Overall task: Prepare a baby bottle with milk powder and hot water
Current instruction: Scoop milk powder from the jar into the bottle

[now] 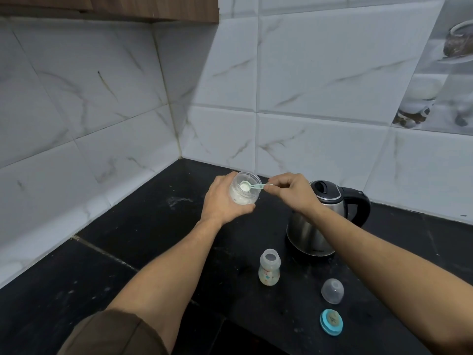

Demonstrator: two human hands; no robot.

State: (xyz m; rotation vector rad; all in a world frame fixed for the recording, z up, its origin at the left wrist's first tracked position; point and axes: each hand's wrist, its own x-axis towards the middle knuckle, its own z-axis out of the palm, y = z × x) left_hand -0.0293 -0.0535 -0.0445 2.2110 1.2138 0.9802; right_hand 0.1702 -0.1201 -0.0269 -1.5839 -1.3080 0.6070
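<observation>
We are at the scooping step: our left hand [225, 198] grips the powder jar [244, 188] above the desk [153, 226], our right hand [289, 192] pinches the loaded scoop [256, 186] at its mouth, and next we likely carry it level to the open bottle [269, 270].

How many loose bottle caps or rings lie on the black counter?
2: the clear dome cap right of the baby bottle, and the teal ring just nearer the viewer.
</observation>
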